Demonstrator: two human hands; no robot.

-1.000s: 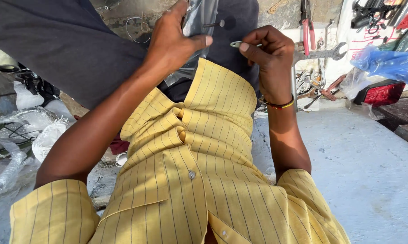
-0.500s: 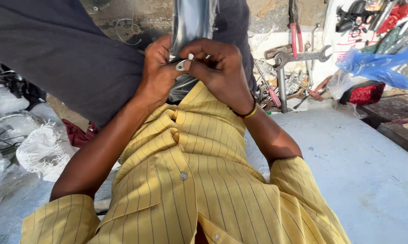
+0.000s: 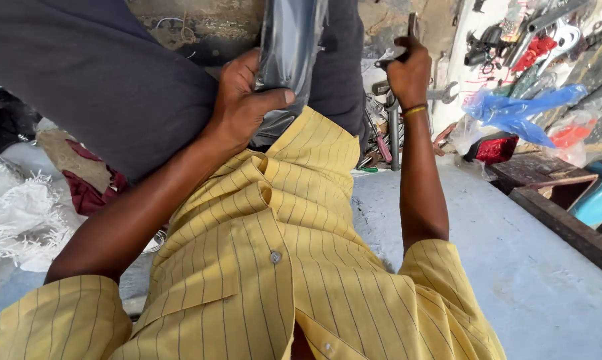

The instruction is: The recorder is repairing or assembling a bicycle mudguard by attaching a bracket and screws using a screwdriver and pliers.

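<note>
Dark trouser legs (image 3: 101, 87) fill the top, a yellow shirt (image 3: 268, 267) below; between the knees stands a dark shiny panel (image 3: 291, 47), gripped by the left hand (image 3: 244, 107), while the right hand (image 3: 408, 70) clutches a slim tool (image 3: 412, 27) near a spanner (image 3: 441, 93)

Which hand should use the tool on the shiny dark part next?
Probably the right hand: it grips a slim metal tool, raised beside the shiny dark part. The left hand is wrapped around that part, steadying it, so it is not free.
</note>
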